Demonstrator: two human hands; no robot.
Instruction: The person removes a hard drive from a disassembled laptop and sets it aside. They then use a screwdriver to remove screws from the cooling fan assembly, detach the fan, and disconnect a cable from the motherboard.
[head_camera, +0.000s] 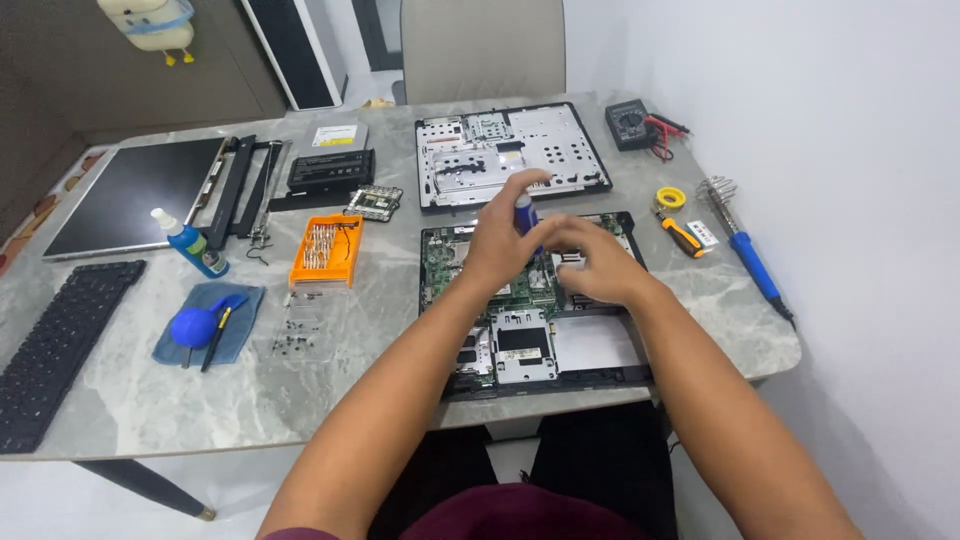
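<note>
A blue screwdriver (524, 212) stands upright over the open laptop base (535, 300) in the middle of the table (130, 400). The left hand (500, 240) is wrapped around its handle. The right hand (595, 260) rests just beside it, fingers curled; I cannot tell if it grips anything. To the left, an orange case (326, 251) holds small screwdriver bits.

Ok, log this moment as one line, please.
left hand: grips blue screwdriver upright | right hand: on opened laptop base | orange bit case: apart, left
</note>
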